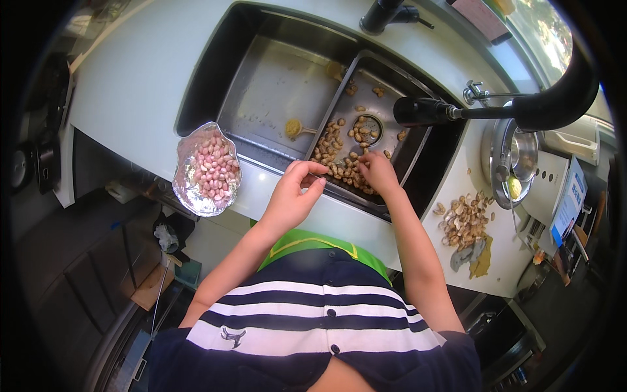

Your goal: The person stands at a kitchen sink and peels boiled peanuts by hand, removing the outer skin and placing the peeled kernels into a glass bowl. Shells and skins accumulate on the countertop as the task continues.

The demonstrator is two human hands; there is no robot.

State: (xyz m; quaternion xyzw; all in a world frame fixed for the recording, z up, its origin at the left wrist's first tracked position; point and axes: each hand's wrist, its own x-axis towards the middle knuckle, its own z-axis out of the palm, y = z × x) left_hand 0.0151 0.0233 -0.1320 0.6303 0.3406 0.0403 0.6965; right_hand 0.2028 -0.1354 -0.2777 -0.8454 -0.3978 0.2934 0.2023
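Note:
Unshelled peanuts (331, 144) lie scattered in the metal tray-like insert (338, 93) at the right of the sink, several of them over the round drain (376, 125). My right hand (379, 171) reaches down into the peanuts near the insert's front edge. Its fingertips are partly hidden, so any peanut between them does not show. Over the insert's front left corner is my left hand (294, 196), thumb and fingers apart with nothing visible between them. To its left, a crinkled foil bowl (186, 196) of pink shelled peanut kernels (214, 169) stands at the counter's front edge.
A yellow-headed utensil (294, 128) lies in the sink's left basin (264, 83). Black faucet parts (423, 111) overhang the insert from the right. Peanut shells (463, 220) are heaped on the right counter, beside crumpled scraps (472, 256) and nested metal bowls (499, 181).

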